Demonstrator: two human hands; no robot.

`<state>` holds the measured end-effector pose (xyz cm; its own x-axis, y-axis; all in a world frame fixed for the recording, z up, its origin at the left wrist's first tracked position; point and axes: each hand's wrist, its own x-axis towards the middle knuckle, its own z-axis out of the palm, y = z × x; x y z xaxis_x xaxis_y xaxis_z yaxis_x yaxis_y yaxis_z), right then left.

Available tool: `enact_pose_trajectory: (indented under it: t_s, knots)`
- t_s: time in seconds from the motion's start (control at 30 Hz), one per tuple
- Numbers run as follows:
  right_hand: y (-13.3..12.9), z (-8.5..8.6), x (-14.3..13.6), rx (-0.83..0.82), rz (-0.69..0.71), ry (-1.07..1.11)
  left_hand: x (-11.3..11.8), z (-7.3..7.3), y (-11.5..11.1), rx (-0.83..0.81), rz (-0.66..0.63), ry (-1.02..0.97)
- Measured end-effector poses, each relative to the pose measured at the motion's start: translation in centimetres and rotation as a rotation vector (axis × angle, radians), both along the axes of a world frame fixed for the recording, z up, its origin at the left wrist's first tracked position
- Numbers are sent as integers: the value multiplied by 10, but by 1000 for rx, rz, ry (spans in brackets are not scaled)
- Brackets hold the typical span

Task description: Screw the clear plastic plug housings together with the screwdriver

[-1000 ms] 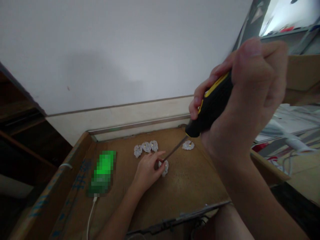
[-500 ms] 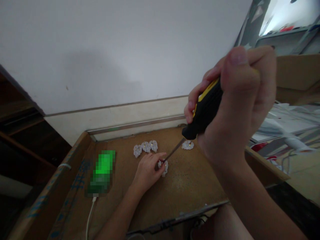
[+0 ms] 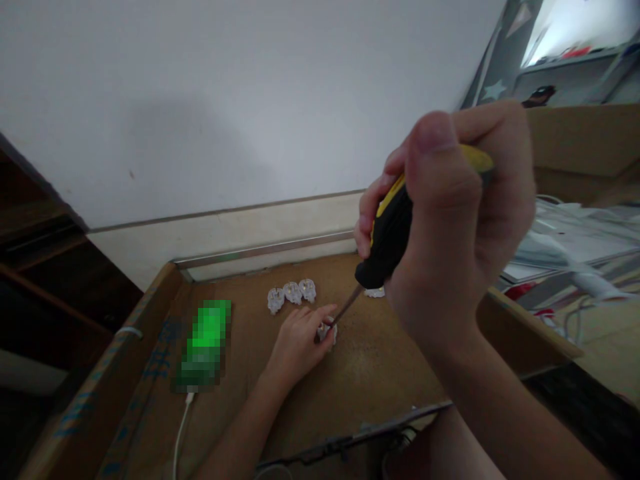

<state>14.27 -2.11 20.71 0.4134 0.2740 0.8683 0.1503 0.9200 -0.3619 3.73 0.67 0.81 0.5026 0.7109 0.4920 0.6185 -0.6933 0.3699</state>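
Note:
My right hand point(image 3: 450, 220) is wrapped round the black and yellow handle of a screwdriver point(image 3: 393, 230). Its thin metal shaft slants down to the left, and the tip meets a small clear plastic piece point(image 3: 329, 331) with metal bits in it. That piece lies on the cardboard, pinched between the thumb and fingers of my left hand point(image 3: 303, 337), which partly cover it. Just beyond my left hand stand three similar clear plastic pieces point(image 3: 293, 292) in a row. Another clear piece point(image 3: 374, 292) sits to the right, mostly hidden behind my right hand.
The work surface is brown cardboard point(image 3: 240, 413) with raised side edges. A pixelated green object point(image 3: 206, 340) with a white cable point(image 3: 179, 433) lies at left. A white wall point(image 3: 225, 100) rises behind. White papers and cables point(image 3: 575, 253) lie beyond the right edge.
My right hand and the screwdriver have shifted slightly left and down, covering more of the right-hand clear piece. My left hand keeps its grip in nearly the same place.

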Motion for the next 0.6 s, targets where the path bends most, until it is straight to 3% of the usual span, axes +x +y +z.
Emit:
enact_pose_trajectory:
  t_s: [0.23, 0.6]
  knots:
    - [-17, -5, -3, -79, -29, -79, -5, 2, 3, -89, -18, -57]
    - [-1, -1, 3, -89, -40, -27, -11, -5, 7, -295, -33, -54]
